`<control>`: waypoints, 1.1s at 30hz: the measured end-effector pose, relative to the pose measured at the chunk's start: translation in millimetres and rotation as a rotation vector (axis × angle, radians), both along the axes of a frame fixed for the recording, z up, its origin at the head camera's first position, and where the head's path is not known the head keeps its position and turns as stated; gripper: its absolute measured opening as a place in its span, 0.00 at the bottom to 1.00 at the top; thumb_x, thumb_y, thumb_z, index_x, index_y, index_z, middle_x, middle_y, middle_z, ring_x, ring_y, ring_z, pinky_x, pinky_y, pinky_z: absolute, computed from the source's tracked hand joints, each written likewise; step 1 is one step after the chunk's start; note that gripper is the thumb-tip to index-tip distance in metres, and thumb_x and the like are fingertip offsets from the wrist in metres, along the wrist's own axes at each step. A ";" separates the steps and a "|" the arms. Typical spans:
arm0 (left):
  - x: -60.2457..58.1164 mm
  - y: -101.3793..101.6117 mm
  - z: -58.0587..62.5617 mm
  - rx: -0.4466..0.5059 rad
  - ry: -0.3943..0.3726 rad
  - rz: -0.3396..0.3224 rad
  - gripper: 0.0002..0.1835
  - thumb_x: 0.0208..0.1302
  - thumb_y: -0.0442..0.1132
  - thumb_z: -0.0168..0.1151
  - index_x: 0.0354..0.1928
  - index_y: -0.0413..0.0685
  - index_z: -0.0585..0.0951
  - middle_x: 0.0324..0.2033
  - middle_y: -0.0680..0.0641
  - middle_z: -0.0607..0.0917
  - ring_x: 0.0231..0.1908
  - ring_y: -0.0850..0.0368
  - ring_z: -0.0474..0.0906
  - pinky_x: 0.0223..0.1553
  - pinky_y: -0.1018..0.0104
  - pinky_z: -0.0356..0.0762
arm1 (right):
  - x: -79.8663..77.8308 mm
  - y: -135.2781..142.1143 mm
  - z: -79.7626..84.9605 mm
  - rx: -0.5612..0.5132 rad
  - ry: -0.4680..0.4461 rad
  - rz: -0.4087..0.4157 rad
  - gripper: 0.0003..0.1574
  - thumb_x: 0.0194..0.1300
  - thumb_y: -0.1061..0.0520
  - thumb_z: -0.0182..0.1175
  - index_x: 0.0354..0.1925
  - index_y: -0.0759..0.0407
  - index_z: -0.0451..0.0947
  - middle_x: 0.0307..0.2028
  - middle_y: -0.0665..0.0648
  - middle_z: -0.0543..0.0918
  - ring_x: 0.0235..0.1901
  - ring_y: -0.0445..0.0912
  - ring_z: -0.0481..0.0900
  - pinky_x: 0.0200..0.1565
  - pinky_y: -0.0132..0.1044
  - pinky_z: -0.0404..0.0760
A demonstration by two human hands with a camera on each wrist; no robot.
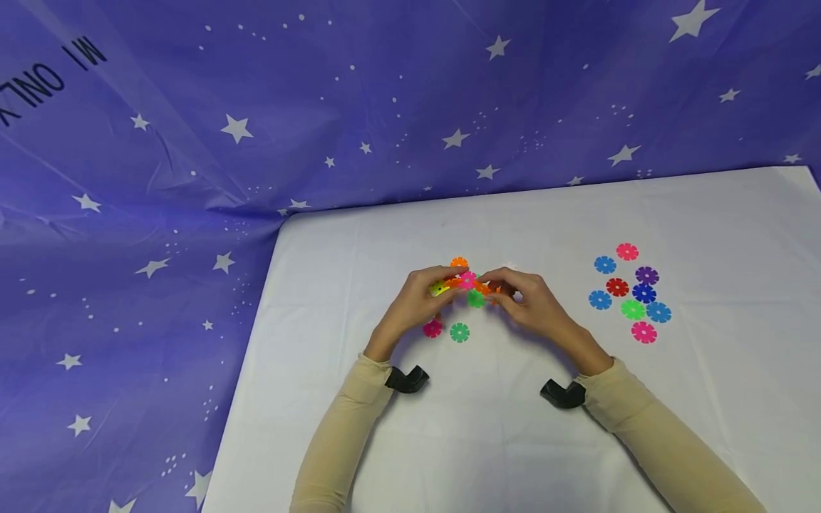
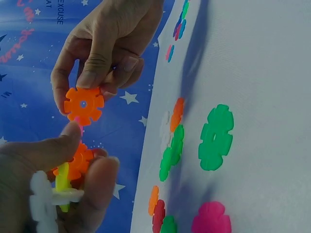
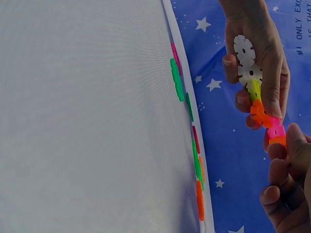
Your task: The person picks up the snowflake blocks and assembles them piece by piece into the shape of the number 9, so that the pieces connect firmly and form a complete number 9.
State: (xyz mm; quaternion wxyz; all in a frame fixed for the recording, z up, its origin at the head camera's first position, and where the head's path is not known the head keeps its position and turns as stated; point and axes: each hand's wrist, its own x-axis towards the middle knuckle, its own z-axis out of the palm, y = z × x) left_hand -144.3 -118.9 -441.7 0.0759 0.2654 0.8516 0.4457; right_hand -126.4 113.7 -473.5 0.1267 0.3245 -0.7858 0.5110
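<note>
My left hand (image 1: 417, 299) grips a chain of interlocking notched plastic discs above the white table. In the right wrist view the chain runs from two white discs (image 3: 244, 47) through a yellow disc (image 3: 254, 90) and an orange disc (image 3: 261, 114) to a pink disc (image 3: 275, 128). My right hand (image 1: 535, 303) pinches another orange disc (image 2: 84, 104) between thumb and fingers, right at the pink disc. Fingers hide part of that joint. Beneath the hands lie loose discs, among them a green disc (image 1: 460, 333) and a magenta disc (image 1: 432, 328).
To the right on the white table (image 1: 725, 399) lies a scattered group of discs, including a red disc (image 1: 618, 287), a purple disc (image 1: 647, 275) and a light green disc (image 1: 633, 308). A purple star-patterned cloth (image 1: 385, 107) hangs behind and left of the table.
</note>
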 end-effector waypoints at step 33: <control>-0.1 1.3 -3.0 -0.045 0.096 -0.081 0.19 0.61 0.39 0.70 0.53 0.41 0.84 0.42 0.45 0.87 0.35 0.58 0.79 0.42 0.69 0.76 | -0.2 2.1 -1.2 0.034 -0.053 0.125 0.16 0.54 0.74 0.67 0.43 0.64 0.81 0.34 0.60 0.88 0.22 0.45 0.85 0.33 0.29 0.83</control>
